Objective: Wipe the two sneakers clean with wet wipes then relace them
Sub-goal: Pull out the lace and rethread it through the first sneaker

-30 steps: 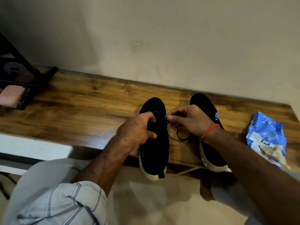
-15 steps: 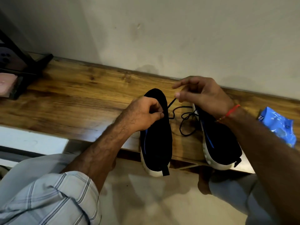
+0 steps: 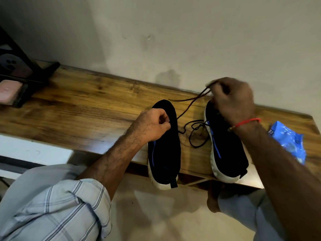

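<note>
- Two black sneakers are sitting side by side on the wooden shelf [image 3: 73,108], toes pointing at the wall, white-soled heels hanging a bit over the front edge.
- The left sneaker [image 3: 165,150] is showing a thin blue stripe along its side, and a black pull tab is sticking out at the heel.
- The left hand [image 3: 152,124] is resting on top of that sneaker near the toe end, fingers curled in tight and pinching something small at the lace area. Looks like the lace, but it's too tucked in to be sure.
- The right hand [image 3: 231,100] is hovering above the toe of the right sneaker [image 3: 227,153], up close to the wall, fingertips pinching the dark lace [image 3: 189,105].
- The lace is running taut on a slant from the right hand down to the left sneaker by the left hand.
- The rest of the lace is lying in loose loops on the shelf between the two sneakers.
- A red thread band [image 3: 246,122] is sitting on the right wrist.
- A blue wipes pack [image 3: 288,141] is lying on the shelf just right of the right forearm, partly hidden by it.
- A dark stand [image 3: 26,70] is standing far left on the shelf with a pink thing [image 3: 9,89] on it.
- A plaid sleeve [image 3: 57,209] is filling the bottom left corner.
</note>
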Available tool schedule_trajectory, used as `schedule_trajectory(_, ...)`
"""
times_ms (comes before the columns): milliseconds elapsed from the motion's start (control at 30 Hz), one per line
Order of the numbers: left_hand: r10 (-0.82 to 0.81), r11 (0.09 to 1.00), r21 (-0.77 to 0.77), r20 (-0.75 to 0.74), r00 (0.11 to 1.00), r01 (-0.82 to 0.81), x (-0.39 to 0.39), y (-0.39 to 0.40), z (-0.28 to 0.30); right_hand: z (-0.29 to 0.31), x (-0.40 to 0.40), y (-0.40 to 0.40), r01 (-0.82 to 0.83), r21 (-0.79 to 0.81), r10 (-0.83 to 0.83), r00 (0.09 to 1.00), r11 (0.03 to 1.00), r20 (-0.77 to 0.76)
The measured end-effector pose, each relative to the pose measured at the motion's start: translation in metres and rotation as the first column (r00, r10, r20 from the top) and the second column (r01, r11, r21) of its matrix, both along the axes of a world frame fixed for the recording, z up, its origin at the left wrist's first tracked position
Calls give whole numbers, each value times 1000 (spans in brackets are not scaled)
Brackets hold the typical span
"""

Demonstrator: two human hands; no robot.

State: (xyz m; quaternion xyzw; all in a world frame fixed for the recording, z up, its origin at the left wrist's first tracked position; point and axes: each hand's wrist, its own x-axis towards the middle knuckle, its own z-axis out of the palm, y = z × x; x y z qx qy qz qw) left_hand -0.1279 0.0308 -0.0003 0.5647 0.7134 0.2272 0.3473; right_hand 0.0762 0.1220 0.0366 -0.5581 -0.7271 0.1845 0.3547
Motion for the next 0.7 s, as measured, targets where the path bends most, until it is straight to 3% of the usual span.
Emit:
schedule_trajectory(67, 50, 998, -40, 66, 997, -47, 0, 0, 1, -10, -11, -10, -369, -326, 289, 919, 871, -268)
schedule_trajectory(100, 80, 995, -75, 107, 991, -72, 0, 0, 2, -16, -14, -15, -448, -413, 358, 891, 793, -278)
schedule_trajectory(133, 109, 989, -111, 139, 984, -94, 0, -1, 3, -20, -16, -18, -446, -450, 391, 895, 774, -214)
schedule_trajectory(233, 164, 976, -178, 198, 966, -129, -1, -2, 4, -30, -22, -26, -244, -405, 266, 964, 881, -2)
schedule_trajectory(333, 199, 962, -237, 271, 942, -135, 1, -2, 3, -38, -32, -32, -124, -476, 168, 984, 871, 52)
schedule_trajectory(367, 216, 956, -254, 289, 933, -143, 1, -3, 2, -43, -35, -34, -136, -549, 173, 985, 825, 15)
schedule_trajectory(433, 234, 950, -276, 307, 922, -149, 3, -3, 1, -49, -41, -40, -239, -654, 140, 970, 718, -200)
schedule_trajectory(567, 177, 964, -237, 247, 953, -118, 3, -2, -1, -48, -51, -45, -384, -521, 18, 817, 762, -576)
schedule_trajectory(700, 183, 973, -175, 210, 960, -147, 1, -1, -8, -46, -50, -45, -309, -592, -38, 866, 744, -499)
